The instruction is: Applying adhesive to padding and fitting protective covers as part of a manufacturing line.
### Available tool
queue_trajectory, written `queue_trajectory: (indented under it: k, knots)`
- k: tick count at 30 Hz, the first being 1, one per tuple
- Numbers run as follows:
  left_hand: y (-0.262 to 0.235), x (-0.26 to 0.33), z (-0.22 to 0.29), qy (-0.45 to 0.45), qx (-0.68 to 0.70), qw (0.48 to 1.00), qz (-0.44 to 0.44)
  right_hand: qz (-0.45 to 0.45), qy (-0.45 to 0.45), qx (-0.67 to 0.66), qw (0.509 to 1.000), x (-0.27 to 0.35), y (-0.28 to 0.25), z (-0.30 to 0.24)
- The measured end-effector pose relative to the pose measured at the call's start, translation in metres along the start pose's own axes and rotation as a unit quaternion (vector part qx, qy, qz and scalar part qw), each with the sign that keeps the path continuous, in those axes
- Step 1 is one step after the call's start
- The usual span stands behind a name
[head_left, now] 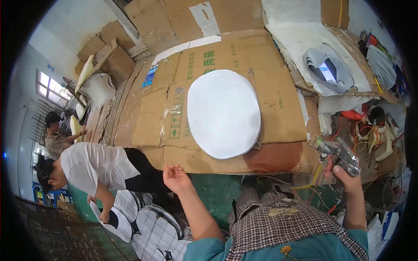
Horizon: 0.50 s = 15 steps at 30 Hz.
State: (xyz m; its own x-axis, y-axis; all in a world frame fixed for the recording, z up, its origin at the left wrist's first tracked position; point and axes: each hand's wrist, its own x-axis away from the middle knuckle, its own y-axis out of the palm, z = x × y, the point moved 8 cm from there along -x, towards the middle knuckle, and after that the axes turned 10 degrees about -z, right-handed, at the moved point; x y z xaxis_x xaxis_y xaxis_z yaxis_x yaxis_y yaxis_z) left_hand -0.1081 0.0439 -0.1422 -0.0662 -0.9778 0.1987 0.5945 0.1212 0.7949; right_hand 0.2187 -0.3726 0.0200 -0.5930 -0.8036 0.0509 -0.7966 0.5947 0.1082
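A white, rounded padded seat panel [224, 114] lies on the cardboard-covered table [148, 124] in front of me. My left hand [176, 178] is held at the table's near edge, left of the panel and apart from it. Its fingers are loosely bent, and I see nothing in them. Off the table's right end, my right hand [347, 176] grips a metal staple gun [344, 157], its head pointing left toward the table. A reddish-brown round patch [274, 157] shows beside the panel's near right edge.
Left of me, a person in a white shirt [93, 165] bends over stacked white checked panels [154, 228]; another person [55, 139] works farther back. At right are a grey cloth bundle with a lit phone [327, 71] and tangled hoses [363, 130]. Cardboard boxes [106, 56] stand back left.
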Motion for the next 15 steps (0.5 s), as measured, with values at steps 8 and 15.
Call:
queue_trajectory:
  k: [8,15]
  knots:
    - [-0.040,-0.002,-0.036,-0.033,-0.119,0.991,0.046,-0.003,0.000,0.036,0.999,0.018,-0.013,-0.005]
    - [-0.051,-0.001,-0.068,-0.064,-0.167,0.982,0.057,-0.100,0.037,0.046,0.993,0.027,-0.009,0.003]
